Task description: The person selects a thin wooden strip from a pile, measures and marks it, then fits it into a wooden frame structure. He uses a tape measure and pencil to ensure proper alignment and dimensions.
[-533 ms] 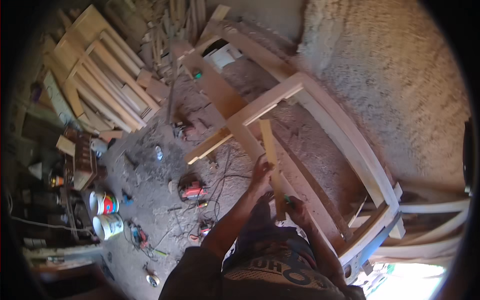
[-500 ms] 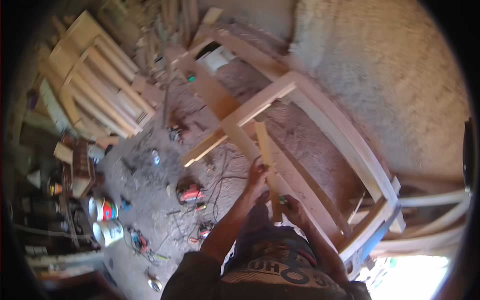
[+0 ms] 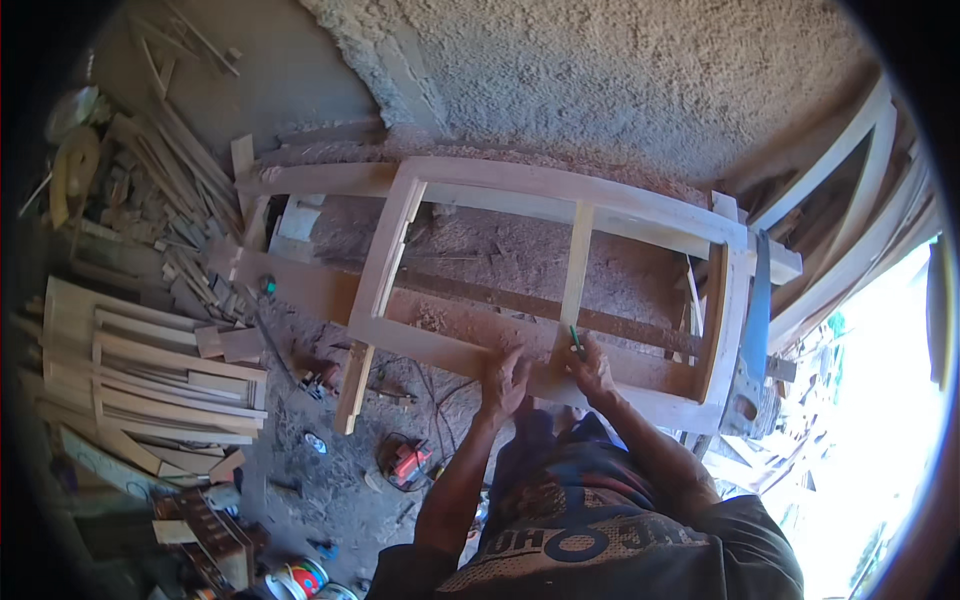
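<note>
A pale wooden strip (image 3: 575,262) lies across a wooden frame (image 3: 560,182), reaching from its far rail to its near rail. My right hand (image 3: 592,370) is closed round a thin green pencil (image 3: 576,341) beside the strip's near end. Whether those fingers also press on the strip, I cannot tell. To the left, my left hand (image 3: 506,382) rests at the near rail with its fingers apart, holding nothing. A narrow rebated end of the frame's left crosspiece (image 3: 355,388) sticks out past the near rail.
Under the frame lies a long board (image 3: 310,290) strewn with sawdust. A red power tool (image 3: 408,462) and cords are on the floor. Slatted wooden panels (image 3: 180,385) are stacked at left, near paint buckets (image 3: 298,578). A rough wall (image 3: 600,90) stands behind; curved timbers (image 3: 850,230) lean at right.
The view has turned, so the frame now runs across it. The strip, earlier held up in my left hand, now lies across the frame. My left hand has let go of it.
</note>
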Action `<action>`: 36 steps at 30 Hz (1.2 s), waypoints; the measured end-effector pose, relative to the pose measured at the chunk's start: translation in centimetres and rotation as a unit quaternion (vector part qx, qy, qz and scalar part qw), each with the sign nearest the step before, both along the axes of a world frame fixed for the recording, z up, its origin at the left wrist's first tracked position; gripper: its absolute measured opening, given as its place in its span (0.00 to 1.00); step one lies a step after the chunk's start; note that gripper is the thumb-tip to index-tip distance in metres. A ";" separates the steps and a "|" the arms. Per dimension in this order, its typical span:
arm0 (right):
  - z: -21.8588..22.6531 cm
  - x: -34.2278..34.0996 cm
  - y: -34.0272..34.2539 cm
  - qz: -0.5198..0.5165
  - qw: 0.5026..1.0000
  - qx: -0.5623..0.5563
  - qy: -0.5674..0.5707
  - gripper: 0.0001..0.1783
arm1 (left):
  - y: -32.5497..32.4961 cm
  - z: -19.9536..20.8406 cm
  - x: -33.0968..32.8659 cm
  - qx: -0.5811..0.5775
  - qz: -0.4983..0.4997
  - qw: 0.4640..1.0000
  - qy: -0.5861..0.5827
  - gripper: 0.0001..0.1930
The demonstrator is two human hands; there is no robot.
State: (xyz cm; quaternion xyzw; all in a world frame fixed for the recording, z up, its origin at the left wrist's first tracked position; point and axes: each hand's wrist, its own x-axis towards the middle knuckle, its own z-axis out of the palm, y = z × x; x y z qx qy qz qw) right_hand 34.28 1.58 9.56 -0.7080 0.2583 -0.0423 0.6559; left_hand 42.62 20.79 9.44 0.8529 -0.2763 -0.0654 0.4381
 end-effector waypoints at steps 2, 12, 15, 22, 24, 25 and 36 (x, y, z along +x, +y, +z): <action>0.1 0.2 -0.3 -0.015 0.999 0.039 -0.007 0.21 | 0.7 -1.3 -0.1 0.061 -0.057 0.990 -0.115 0.18; 2.3 2.2 0.2 -0.086 0.994 0.032 0.061 0.20 | 1.2 -1.5 0.2 0.073 -0.090 0.990 -0.078 0.17; 0.4 2.6 0.0 -0.086 0.995 -0.019 0.044 0.20 | 1.2 -1.7 0.1 0.068 -0.088 0.992 -0.064 0.17; -1.3 2.8 -0.1 -0.112 0.991 -0.049 0.061 0.19 | 1.2 -2.0 0.2 0.096 -0.089 0.988 -0.083 0.18; -0.5 2.7 0.2 -0.118 0.991 -0.038 0.053 0.19 | 1.4 -1.7 0.0 0.097 -0.087 0.988 -0.084 0.18; 0.3 2.7 0.5 -0.128 0.991 -0.011 0.029 0.19 | 1.4 -1.7 0.2 0.096 -0.088 0.988 -0.081 0.17; 0.3 2.3 0.0 -0.109 0.993 0.026 0.036 0.22 | 1.3 -1.5 0.1 0.100 -0.086 0.987 -0.087 0.17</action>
